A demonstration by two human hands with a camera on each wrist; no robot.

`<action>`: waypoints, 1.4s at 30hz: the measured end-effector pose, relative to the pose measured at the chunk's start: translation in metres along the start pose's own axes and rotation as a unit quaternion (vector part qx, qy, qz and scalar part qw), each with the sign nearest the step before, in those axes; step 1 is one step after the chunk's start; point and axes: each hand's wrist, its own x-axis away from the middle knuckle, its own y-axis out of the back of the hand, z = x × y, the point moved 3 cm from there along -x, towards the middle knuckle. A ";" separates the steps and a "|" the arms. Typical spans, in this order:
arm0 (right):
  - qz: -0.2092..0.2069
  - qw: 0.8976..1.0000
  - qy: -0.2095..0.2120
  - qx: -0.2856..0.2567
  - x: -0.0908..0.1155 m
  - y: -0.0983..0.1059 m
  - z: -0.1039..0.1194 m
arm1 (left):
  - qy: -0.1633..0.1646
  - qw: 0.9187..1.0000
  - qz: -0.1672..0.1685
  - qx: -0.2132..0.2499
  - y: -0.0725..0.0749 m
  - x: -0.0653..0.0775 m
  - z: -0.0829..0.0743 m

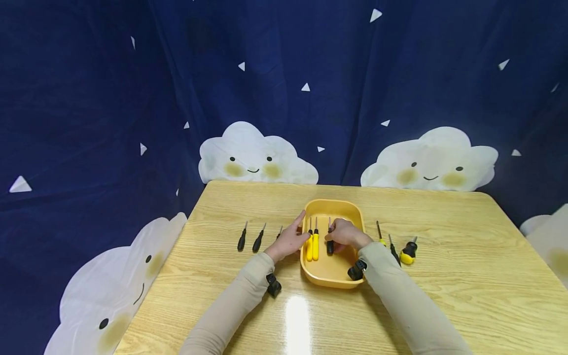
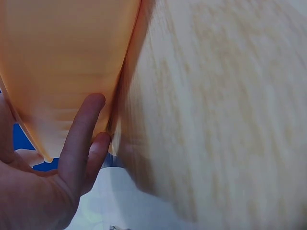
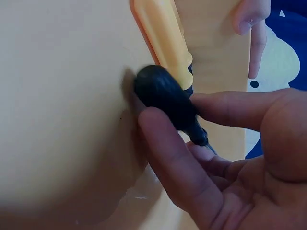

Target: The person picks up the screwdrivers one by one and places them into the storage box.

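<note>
My right hand [image 1: 348,233] pinches a black-handled screwdriver [image 3: 163,93] between thumb and fingers, low inside the yellow-orange plastic tray [image 1: 326,274]. Its shaft points toward the far end. To its left, two yellow-handled screwdrivers [image 1: 315,247] lie side by side on the tray floor, shafts pointing the same way. At the tray's left side, my left hand [image 1: 288,243] grips the wall, with the thumb over the rim. In the left wrist view, its fingers [image 2: 79,139] press against the outer wall [image 2: 72,57].
Left of the tray, black screwdrivers [image 1: 241,241] lie in a row on the wooden table [image 1: 466,276], one partly behind the left hand. Right of it are a stubby yellow-black screwdriver [image 1: 408,252], a black one [image 1: 394,251] and a yellow-handled one. A blue cloud-patterned curtain [image 1: 284,108] hangs behind.
</note>
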 end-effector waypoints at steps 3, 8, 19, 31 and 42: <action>-0.001 1.000 0.000 -0.001 0.001 0.000 0.001 | -0.003 1.000 -0.002 -0.002 0.001 0.001 -0.001; -0.003 1.000 -0.007 0.004 0.001 0.000 0.002 | -0.003 1.000 -0.001 0.000 0.000 0.001 0.000; -0.007 1.000 0.011 0.019 0.007 0.006 0.008 | -0.004 1.000 -0.004 0.000 -0.001 0.000 0.001; 0.008 0.999 0.025 0.034 0.015 0.020 0.019 | -0.001 1.000 0.004 0.005 -0.001 -0.001 0.002; 0.001 0.996 0.031 0.083 0.026 0.041 0.031 | 0.001 1.000 0.002 0.005 -0.001 0.001 -0.001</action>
